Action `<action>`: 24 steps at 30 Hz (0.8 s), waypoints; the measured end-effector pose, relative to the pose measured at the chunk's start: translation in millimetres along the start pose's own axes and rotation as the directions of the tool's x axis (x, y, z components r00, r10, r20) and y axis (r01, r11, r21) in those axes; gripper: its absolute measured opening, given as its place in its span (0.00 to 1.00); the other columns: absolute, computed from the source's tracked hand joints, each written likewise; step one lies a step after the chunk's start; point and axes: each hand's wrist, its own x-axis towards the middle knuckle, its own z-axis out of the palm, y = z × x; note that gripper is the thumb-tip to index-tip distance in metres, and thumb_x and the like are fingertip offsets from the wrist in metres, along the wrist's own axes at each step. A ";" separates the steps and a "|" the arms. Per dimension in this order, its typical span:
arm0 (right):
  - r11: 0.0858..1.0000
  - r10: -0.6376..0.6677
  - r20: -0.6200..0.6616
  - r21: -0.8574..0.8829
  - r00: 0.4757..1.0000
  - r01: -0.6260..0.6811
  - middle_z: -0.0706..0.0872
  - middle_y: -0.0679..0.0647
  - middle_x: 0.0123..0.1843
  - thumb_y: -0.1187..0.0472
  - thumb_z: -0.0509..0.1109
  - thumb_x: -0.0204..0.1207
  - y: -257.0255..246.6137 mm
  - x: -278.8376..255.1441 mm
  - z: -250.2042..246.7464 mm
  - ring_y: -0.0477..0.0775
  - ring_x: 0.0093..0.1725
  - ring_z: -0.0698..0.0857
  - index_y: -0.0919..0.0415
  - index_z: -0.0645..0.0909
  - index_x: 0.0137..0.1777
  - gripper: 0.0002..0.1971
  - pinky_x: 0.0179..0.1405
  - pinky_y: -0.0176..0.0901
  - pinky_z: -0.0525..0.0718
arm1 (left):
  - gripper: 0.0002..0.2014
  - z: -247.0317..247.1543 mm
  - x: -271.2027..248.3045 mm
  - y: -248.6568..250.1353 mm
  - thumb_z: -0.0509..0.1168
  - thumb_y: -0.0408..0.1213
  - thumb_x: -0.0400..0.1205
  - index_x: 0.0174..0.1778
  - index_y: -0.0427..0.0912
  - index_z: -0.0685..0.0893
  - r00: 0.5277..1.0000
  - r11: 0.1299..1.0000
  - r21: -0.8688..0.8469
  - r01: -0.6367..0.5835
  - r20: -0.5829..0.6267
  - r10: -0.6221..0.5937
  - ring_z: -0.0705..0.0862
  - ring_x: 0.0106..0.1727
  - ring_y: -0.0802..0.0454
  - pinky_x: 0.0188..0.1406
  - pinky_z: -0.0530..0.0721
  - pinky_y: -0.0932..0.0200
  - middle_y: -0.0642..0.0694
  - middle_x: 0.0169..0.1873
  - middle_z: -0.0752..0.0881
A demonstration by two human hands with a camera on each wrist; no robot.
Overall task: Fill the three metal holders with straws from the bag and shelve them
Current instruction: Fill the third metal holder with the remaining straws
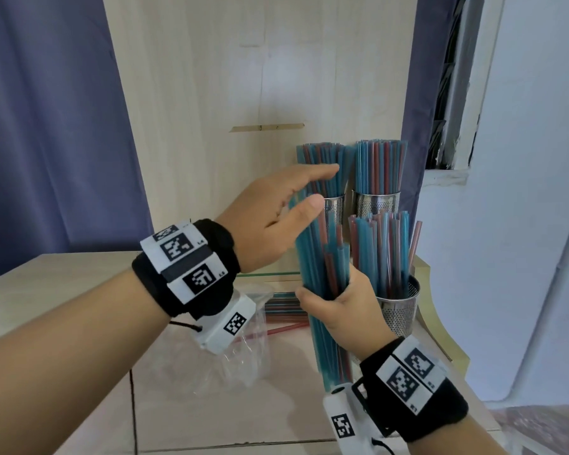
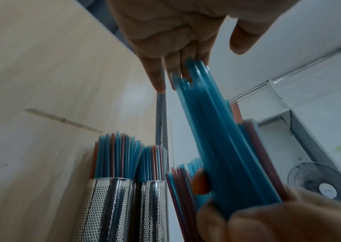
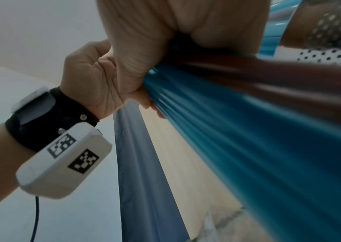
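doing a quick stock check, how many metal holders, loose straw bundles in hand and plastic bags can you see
metal holders: 3, back left, back right, front
straw bundles in hand: 1, gripped by the right hand, left hand touching its top
plastic bags: 1
total: 5

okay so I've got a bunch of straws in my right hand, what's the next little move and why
Probably tap the uneven tops level with your left hand, then lower the bundle that your right hand grips into the front holder. It looks less packed than the two holders behind it.
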 end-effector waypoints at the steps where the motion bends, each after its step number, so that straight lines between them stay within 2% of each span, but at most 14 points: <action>1: 1.000 -0.006 0.003 0.013 1.000 0.006 0.87 0.51 0.34 0.70 0.79 0.69 -1.0 0.4 -1.4 0.51 0.36 0.87 0.61 0.80 0.47 0.12 0.36 0.40 0.86 | 0.25 1.7 -1.1 2.1 0.51 0.48 0.86 0.77 0.42 0.72 0.999 0.999 0.020 -0.033 -0.003 0.033 0.71 0.76 0.62 0.74 0.67 0.68 0.50 0.74 0.76; 2: 1.000 -0.017 0.002 0.017 1.000 0.017 0.87 0.53 0.35 0.69 0.79 0.69 -1.3 0.9 -2.0 0.54 0.37 0.87 0.62 0.80 0.47 0.12 0.36 0.43 0.87 | 0.26 4.8 -2.7 3.8 0.51 0.47 0.85 0.78 0.42 0.71 0.998 0.998 0.040 -0.056 0.015 0.055 0.69 0.78 0.60 0.77 0.66 0.64 0.49 0.75 0.75; 5: 0.998 -0.043 -0.030 0.046 0.999 0.045 0.84 0.71 0.41 0.59 0.78 0.64 -4.1 -3.2 1.5 0.73 0.41 0.84 0.70 0.79 0.48 0.19 0.38 0.64 0.85 | 0.26 17.2 -8.5 8.3 0.51 0.47 0.85 0.78 0.41 0.71 0.991 0.991 0.093 -0.093 0.104 0.083 0.64 0.81 0.58 0.80 0.62 0.61 0.48 0.76 0.74; 8: 0.997 -0.049 -0.071 0.063 0.996 0.054 0.83 0.76 0.42 0.53 0.77 0.62 -6.7 -8.9 3.8 0.77 0.43 0.83 0.73 0.78 0.48 0.24 0.39 0.69 0.83 | 0.26 19.0 -9.5 12.6 0.53 0.47 0.84 0.77 0.40 0.72 0.989 0.992 0.046 -0.120 0.088 0.116 0.63 0.82 0.55 0.81 0.63 0.55 0.46 0.76 0.74; 11: 0.994 -0.073 -0.065 0.077 0.995 0.078 0.83 0.76 0.43 0.62 0.77 0.68 -12.7 -6.1 -1.7 0.73 0.42 0.85 0.73 0.79 0.51 0.17 0.40 0.65 0.86 | 0.29 16.9 -10.4 17.6 0.57 0.47 0.82 0.78 0.36 0.69 0.993 0.994 -0.023 -0.107 -0.060 0.106 0.64 0.81 0.52 0.80 0.65 0.50 0.43 0.78 0.71; 14: 0.994 -0.076 -0.011 0.083 0.997 0.077 0.81 0.75 0.37 0.72 0.75 0.70 -13.1 -5.1 -8.4 0.63 0.32 0.81 0.75 0.77 0.48 0.11 0.31 0.53 0.82 | 0.30 22.7 -14.6 22.9 0.60 0.47 0.80 0.76 0.35 0.70 0.995 0.994 -0.060 -0.092 -0.050 0.089 0.73 0.74 0.55 0.74 0.72 0.52 0.45 0.72 0.76; 17: 0.994 -0.077 -0.009 0.074 0.997 0.077 0.80 0.75 0.37 0.72 0.75 0.71 -14.2 -11.6 -12.7 0.69 0.32 0.80 0.73 0.78 0.48 0.10 0.30 0.57 0.81 | 0.31 21.8 -13.3 24.9 0.60 0.48 0.79 0.76 0.35 0.72 0.995 0.990 -0.096 -0.103 -0.026 0.101 0.75 0.73 0.57 0.73 0.73 0.55 0.46 0.71 0.78; 19: 0.995 -0.095 -0.012 0.008 0.995 0.095 0.84 0.63 0.34 0.72 0.76 0.71 -22.8 -12.3 -23.1 0.63 0.33 0.82 0.67 0.80 0.47 0.08 0.31 0.50 0.81 | 0.34 23.0 -13.2 22.9 0.59 0.50 0.80 0.79 0.34 0.66 0.993 0.980 -0.164 -0.115 -0.043 0.110 0.69 0.78 0.55 0.77 0.69 0.57 0.44 0.76 0.73; 21: 0.993 -0.108 -0.042 -0.042 0.993 0.106 0.87 0.48 0.34 0.70 0.78 0.71 -35.7 -7.5 -41.2 0.47 0.34 0.86 0.60 0.82 0.46 0.09 0.33 0.38 0.83 | 0.40 34.0 -16.8 17.1 0.56 0.59 0.82 0.83 0.35 0.57 0.993 0.952 -0.293 -0.084 -0.100 0.057 0.62 0.82 0.54 0.81 0.62 0.55 0.44 0.81 0.65; 22: 0.993 -0.108 -0.078 -0.057 0.991 0.104 0.89 0.45 0.36 0.68 0.79 0.70 -43.5 -4.0 -52.5 0.45 0.37 0.88 0.58 0.84 0.46 0.09 0.37 0.37 0.85 | 0.42 43.9 -19.7 12.2 0.52 0.64 0.82 0.83 0.36 0.54 0.991 0.932 -0.359 -0.046 -0.132 -0.002 0.60 0.83 0.54 0.82 0.60 0.54 0.44 0.82 0.63; 24: 0.992 -0.118 -0.164 -0.056 0.979 0.110 0.91 0.47 0.37 0.67 0.79 0.71 -59.4 5.5 -77.9 0.45 0.39 0.89 0.57 0.86 0.45 0.07 0.39 0.38 0.87 | 0.43 68.8 -26.4 -0.7 0.50 0.67 0.81 0.84 0.40 0.53 0.977 0.906 -0.416 0.084 -0.143 -0.156 0.62 0.82 0.57 0.81 0.62 0.54 0.45 0.81 0.65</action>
